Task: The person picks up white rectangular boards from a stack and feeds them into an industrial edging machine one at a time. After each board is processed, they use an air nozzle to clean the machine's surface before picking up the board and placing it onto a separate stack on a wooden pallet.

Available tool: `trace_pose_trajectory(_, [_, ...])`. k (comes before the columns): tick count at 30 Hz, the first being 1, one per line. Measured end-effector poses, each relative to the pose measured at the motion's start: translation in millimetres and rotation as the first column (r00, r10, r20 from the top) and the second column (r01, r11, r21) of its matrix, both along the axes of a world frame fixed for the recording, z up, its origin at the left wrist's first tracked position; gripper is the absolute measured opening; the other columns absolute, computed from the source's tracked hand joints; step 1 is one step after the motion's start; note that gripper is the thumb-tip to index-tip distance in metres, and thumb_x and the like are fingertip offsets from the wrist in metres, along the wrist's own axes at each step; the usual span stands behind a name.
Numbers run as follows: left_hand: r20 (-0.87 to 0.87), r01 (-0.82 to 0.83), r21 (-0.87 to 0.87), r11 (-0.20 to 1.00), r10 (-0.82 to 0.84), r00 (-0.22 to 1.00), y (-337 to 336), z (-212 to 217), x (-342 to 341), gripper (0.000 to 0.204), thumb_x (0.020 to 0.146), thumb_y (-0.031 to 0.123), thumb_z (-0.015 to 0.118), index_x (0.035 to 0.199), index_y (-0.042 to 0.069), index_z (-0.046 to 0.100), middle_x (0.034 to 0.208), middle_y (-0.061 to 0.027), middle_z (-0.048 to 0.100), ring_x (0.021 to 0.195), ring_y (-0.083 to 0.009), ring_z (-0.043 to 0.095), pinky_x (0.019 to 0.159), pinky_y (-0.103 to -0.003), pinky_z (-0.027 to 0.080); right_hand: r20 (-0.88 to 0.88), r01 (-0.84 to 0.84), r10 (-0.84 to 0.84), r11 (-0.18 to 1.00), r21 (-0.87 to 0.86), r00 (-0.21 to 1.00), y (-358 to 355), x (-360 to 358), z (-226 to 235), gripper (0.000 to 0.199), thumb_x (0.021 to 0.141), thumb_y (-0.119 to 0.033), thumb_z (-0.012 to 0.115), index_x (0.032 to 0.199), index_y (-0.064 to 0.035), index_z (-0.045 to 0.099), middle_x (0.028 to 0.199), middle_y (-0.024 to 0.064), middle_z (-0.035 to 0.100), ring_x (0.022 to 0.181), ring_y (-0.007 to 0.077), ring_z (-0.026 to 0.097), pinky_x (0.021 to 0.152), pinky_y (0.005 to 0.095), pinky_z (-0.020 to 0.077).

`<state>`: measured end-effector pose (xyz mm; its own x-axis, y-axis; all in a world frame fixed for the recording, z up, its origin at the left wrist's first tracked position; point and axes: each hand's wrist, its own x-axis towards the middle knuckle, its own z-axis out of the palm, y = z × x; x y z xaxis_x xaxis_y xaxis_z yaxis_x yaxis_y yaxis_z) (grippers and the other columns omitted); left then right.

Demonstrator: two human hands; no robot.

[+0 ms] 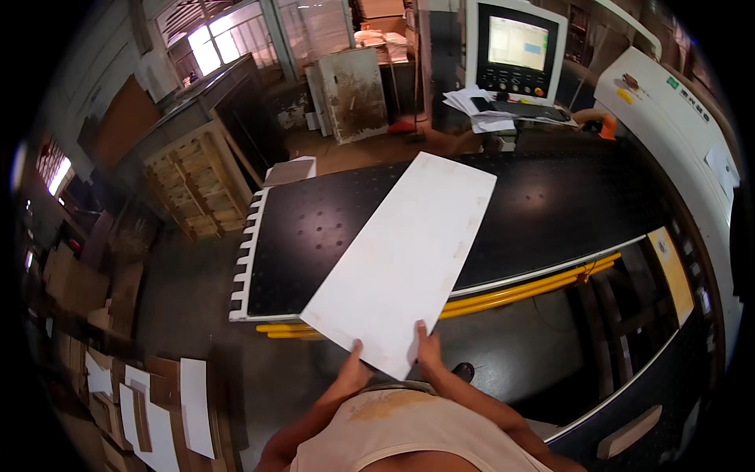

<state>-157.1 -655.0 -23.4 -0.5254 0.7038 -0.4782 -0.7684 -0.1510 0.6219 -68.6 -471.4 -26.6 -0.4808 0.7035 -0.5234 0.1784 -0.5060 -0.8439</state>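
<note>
Both my hands hold a long white board (405,256) by its near end. My left hand (355,368) grips the near left edge, thumb on top and fingers hidden underneath. On the near right edge, my right hand (428,352) has its thumb on top, with the other fingers mostly out of sight. The board slants away to the right, its far part over a black machine table (307,228) dotted with small holes. Brownish smudges mark its right side. Whether the far end rests on the table, I cannot tell.
Yellow pipes (535,289) run along the table's front edge. A control screen (517,43) stands at the back, papers (480,110) below it. A white machine housing (668,118) is on the right. A wooden pallet (197,185) leans at left; white panels (197,405) stand lower left.
</note>
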Motion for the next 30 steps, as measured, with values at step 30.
trace_pose_trajectory(30, [-0.197, -0.560, -0.780, 0.280, 0.739, 0.644, -584, -104, -95, 0.080, 0.090, 0.070, 0.053, 0.127, -0.001, 0.061, 0.129, -0.0205, 0.060, 0.119, -0.0321, 0.058, 0.099, -0.048, 0.046, 0.131, -0.868, 0.861, 0.497, -0.019, 0.491, -59, -432, 77, 0.070, 0.099, -0.051, 0.053, 0.146, -0.0003, 0.041, 0.145, 0.0131, 0.048, 0.128, 0.0304, 0.048, 0.109, 0.0403, 0.0380])
